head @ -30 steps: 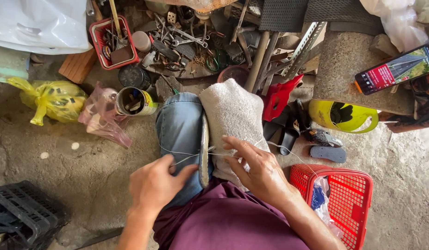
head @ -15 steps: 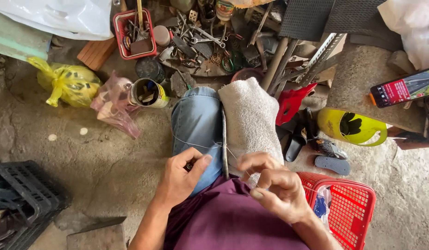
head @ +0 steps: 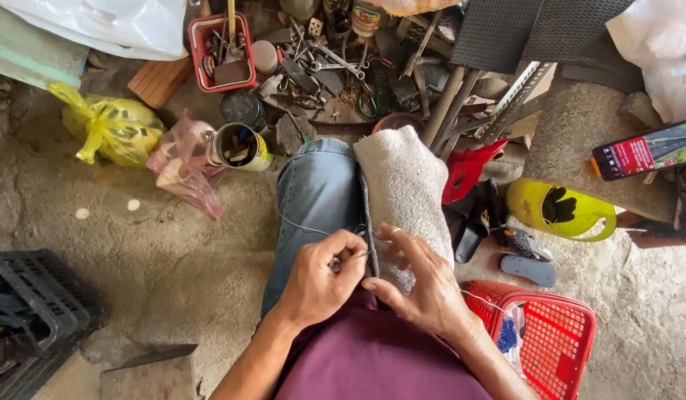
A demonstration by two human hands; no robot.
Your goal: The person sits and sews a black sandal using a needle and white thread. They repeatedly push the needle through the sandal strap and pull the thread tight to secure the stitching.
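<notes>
Fingers of your left hand are pressed together, pinching a thin needle-like tool right at the edge of the towel, while your right hand lies on the towel's near end with its fingers spread and bent, pinning down the dark sole edge that runs along the towel's left side. That sole edge sits squeezed between the towel and your jeans knee, and a fine thread loops out from the towel across the denim. Watch it now: your right fingertips sit just beside the tool's point, so a slip off the stiff edge could, I'd say, jab them. The loose thread looks ready to snag or knot if it drags over the denim. Beyond the towel's far end lies a heap of metal tools, with an open tin can off the towel's left and a red basket near its right side; a wide pull of the thread could catch on any of them. Right of the towel, a yellow helmet and a slipper rest on the floor, well apart from your hands.
</notes>
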